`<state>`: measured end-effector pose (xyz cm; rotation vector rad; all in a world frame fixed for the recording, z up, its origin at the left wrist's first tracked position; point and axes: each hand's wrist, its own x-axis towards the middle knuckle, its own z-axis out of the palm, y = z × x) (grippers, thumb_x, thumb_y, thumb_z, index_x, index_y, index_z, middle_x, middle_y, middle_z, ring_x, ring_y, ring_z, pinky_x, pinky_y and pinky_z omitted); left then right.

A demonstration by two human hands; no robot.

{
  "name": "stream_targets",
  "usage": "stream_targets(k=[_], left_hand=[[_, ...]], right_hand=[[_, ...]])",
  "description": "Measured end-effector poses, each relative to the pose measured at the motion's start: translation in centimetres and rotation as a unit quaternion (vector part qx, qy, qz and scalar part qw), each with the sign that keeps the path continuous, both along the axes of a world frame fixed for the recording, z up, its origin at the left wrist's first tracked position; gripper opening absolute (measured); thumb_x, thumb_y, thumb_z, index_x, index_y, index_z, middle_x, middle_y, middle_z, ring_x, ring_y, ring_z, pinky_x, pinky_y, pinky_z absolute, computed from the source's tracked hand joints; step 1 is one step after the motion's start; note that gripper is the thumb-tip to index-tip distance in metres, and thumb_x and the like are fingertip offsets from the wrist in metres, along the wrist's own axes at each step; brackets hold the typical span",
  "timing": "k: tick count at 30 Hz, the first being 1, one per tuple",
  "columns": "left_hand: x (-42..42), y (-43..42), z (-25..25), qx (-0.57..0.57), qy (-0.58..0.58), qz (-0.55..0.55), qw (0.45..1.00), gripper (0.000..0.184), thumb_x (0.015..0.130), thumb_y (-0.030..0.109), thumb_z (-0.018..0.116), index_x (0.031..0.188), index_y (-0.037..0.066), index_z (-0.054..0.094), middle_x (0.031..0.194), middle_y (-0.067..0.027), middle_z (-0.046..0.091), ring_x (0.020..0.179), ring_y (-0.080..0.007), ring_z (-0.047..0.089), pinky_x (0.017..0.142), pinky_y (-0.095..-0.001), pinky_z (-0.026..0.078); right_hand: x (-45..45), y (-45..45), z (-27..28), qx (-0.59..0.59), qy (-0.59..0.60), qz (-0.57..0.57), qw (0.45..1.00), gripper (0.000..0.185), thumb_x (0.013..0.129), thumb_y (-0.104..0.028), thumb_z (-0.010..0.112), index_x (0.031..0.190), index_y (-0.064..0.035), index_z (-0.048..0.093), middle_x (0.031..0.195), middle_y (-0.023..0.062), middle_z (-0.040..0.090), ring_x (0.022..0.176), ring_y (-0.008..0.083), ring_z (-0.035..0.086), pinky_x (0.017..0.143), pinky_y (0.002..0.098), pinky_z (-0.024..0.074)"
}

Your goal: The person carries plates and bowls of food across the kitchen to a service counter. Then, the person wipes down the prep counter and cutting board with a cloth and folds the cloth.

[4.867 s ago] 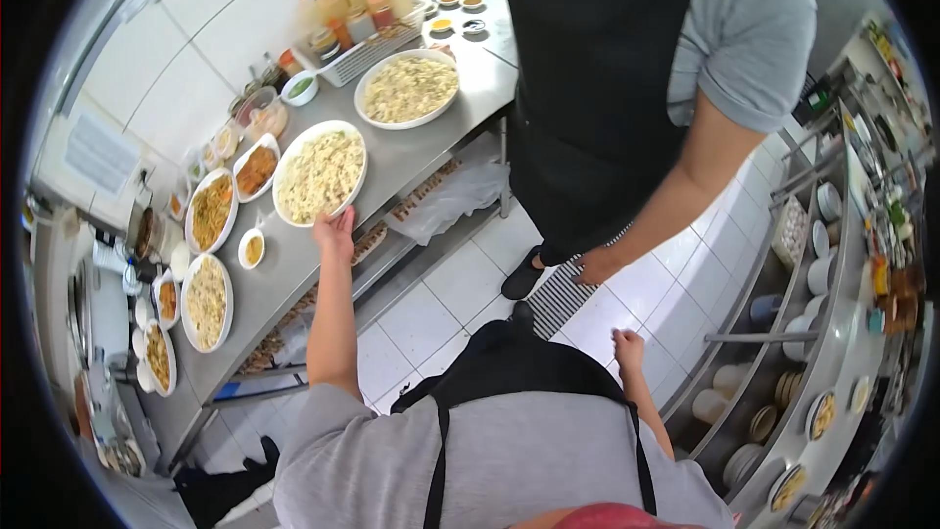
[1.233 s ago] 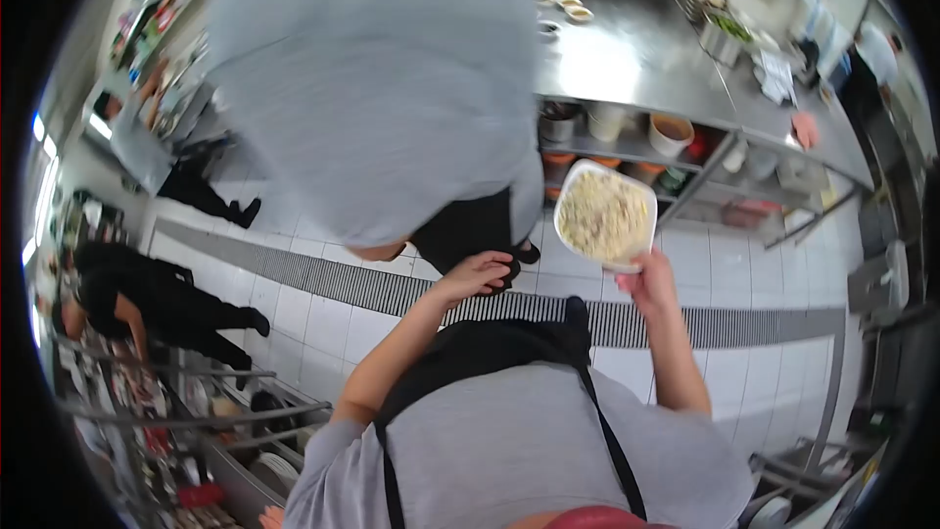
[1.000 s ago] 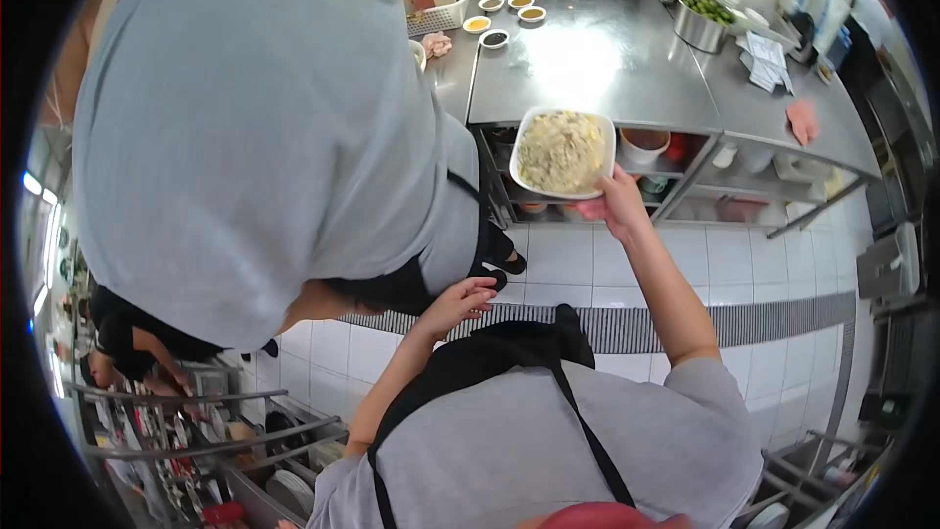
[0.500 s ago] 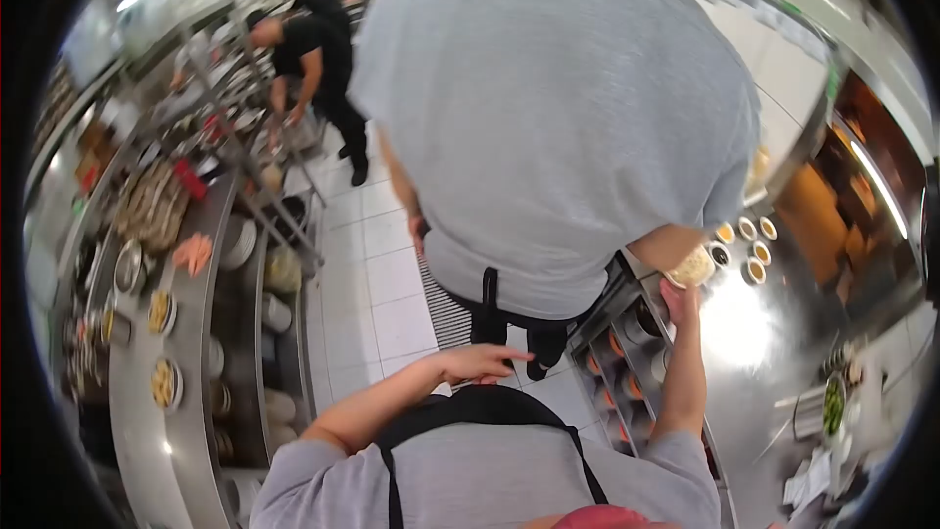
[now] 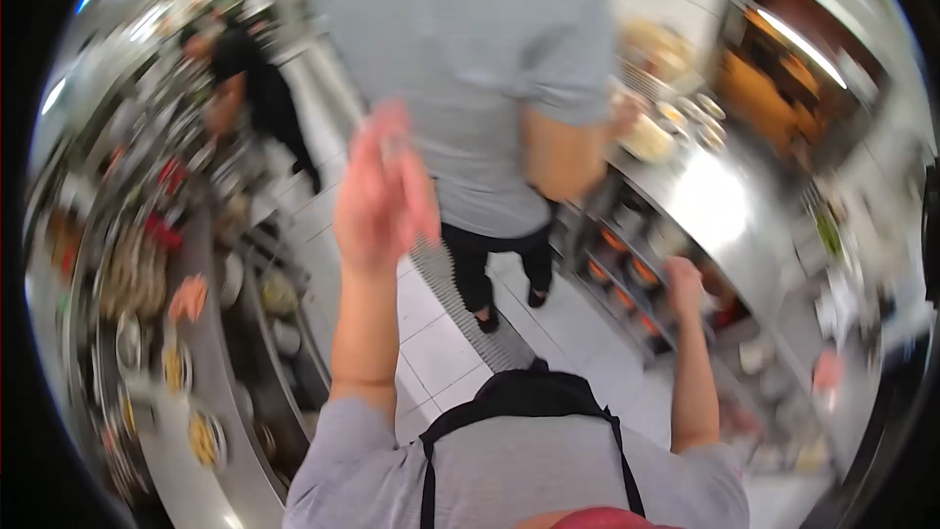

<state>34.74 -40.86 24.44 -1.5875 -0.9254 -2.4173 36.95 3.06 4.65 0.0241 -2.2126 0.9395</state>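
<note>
My left hand [image 5: 384,191] is raised in front of me, blurred by motion, its fingers apart and nothing in it. Lower on the right is my right hand [image 5: 683,286], its fingers curled closed beside the steel counter [image 5: 700,198]; nothing shows in it. A bowl of pale food [image 5: 648,140] sits at the counter's far left end, away from both my hands. Just left of that bowl is a hand of the co-worker [image 5: 470,69], who stands in front of me with their back turned. Small sauce cups [image 5: 710,110] are grouped near the bowl.
Under the right counter are shelves with containers [image 5: 627,279]. A long counter [image 5: 171,451] on the left bears dishes of food [image 5: 206,439] and a pink cloth [image 5: 188,299]. Another person in black [image 5: 257,88] stands farther back. A floor grate [image 5: 460,299] runs between the counters.
The bowl has gone from my right hand to the counter by the co-worker. My right hand has drawn back and closed; my left hand has risen. The co-worker is now farther away.
</note>
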Motion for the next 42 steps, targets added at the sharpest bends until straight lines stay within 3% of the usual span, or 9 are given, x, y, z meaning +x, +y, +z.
stream_targets(k=[4,6,8,10,15,20,27,34,42], left_hand=[[3.1,6.5,-12.4,-0.516,-0.157,-0.124,0.833,0.047,0.084,0.026,0.051,0.124,0.005,0.038,0.097,-0.0159,0.058,0.070,-0.0197,0.059,0.065,-0.0291,0.048],[5.8,10.5,-18.7,-0.802,0.192,0.267,0.499,0.052,0.080,0.029,0.056,0.123,0.005,0.039,0.101,-0.0198,0.056,0.081,-0.0340,0.057,0.074,-0.0360,0.046],[7.7,13.0,-21.0,-0.843,0.318,0.035,0.433,0.057,0.077,0.032,0.057,0.123,0.005,0.038,0.106,-0.0216,0.054,0.088,-0.0356,0.056,0.078,-0.0387,0.045],[13.5,16.3,-17.1,-0.729,0.167,-0.135,0.650,0.061,0.076,0.036,0.058,0.124,0.004,0.037,0.111,-0.0232,0.050,0.096,-0.0364,0.053,0.082,-0.0411,0.043],[27.4,25.6,-14.6,-0.620,0.508,-0.201,0.563,0.059,0.076,0.033,0.058,0.125,0.007,0.037,0.114,-0.0229,0.048,0.103,-0.0378,0.048,0.085,-0.0424,0.041],[38.7,38.6,-13.7,-0.496,0.653,-0.253,0.514,0.052,0.080,0.026,0.055,0.125,0.008,0.037,0.112,-0.0195,0.051,0.098,-0.0339,0.052,0.083,-0.0387,0.041],[52.3,54.8,-38.0,-0.735,0.138,-0.387,0.539,0.032,0.083,0.022,0.046,0.114,0.011,0.045,0.078,-0.0037,0.054,0.069,-0.0143,0.052,0.054,-0.0295,0.043],[53.7,52.7,-39.7,-0.927,0.199,-0.232,0.218,0.015,0.080,0.021,0.046,0.090,0.009,0.051,0.071,-0.0038,0.053,0.061,-0.0215,0.054,0.053,-0.0381,0.044],[78.2,69.2,-38.7,-0.873,0.256,-0.254,0.328,0.017,0.081,0.023,0.045,0.083,0.007,0.051,0.067,-0.0052,0.054,0.053,-0.0197,0.054,0.049,-0.0393,0.042]], right_hand=[[16.4,-6.7,-7.1,0.105,-0.227,-0.077,0.965,0.019,0.069,-0.010,0.058,0.087,-0.0055,0.063,0.084,0.0127,0.061,0.083,0.0317,0.056,0.073,0.0372,0.0445],[23.9,-8.7,-9.9,0.042,-0.303,-0.160,0.938,0.037,0.068,-0.014,0.059,0.104,-0.0081,0.057,0.088,0.0145,0.059,0.091,0.0325,0.054,0.079,0.0380,0.0434],[32.8,-10.0,-12.3,-0.086,-0.436,-0.186,0.876,0.042,0.069,-0.020,0.057,0.110,-0.0097,0.054,0.098,0.0157,0.058,0.098,0.0319,0.051,0.084,0.0378,0.0413],[43.7,-10.3,-16.6,-0.214,-0.528,-0.245,0.784,0.043,0.070,-0.027,0.055,0.109,-0.0082,0.055,0.108,0.0165,0.055,0.103,0.0306,0.050,0.089,0.0383,0.0388],[71.9,-19.8,-21.5,-0.413,-0.444,-0.700,0.378,0.024,0.072,-0.018,0.048,0.077,-0.0032,0.066,0.092,0.0184,0.060,0.086,0.0306,0.059,0.075,0.0409,0.0459],[81.5,-24.0,-17.0,-0.510,-0.382,-0.662,0.395,0.025,0.076,-0.019,0.046,0.084,-0.0015,0.062,0.094,0.0197,0.059,0.091,0.0324,0.056,0.079,0.0410,0.0441],[88.2,-27.3,-17.1,-0.559,-0.333,-0.652,0.389,0.039,0.071,-0.016,0.051,0.109,-0.0069,0.053,0.090,0.0211,0.060,0.072,0.0356,0.059,0.069,0.0393,0.0480],[100.9,-21.6,-12.2,-0.411,-0.138,-0.772,0.465,0.033,0.075,-0.033,0.054,0.095,-0.0074,0.059,0.083,0.0141,0.062,0.077,0.0292,0.058,0.069,0.0364,0.0452],[117.3,-8.4,-3.3,-0.346,0.045,-0.826,0.443,0.033,0.084,-0.032,0.048,0.082,-0.0013,0.059,0.066,0.0134,0.059,0.047,0.0223,0.054,0.051,0.0333,0.0449]])
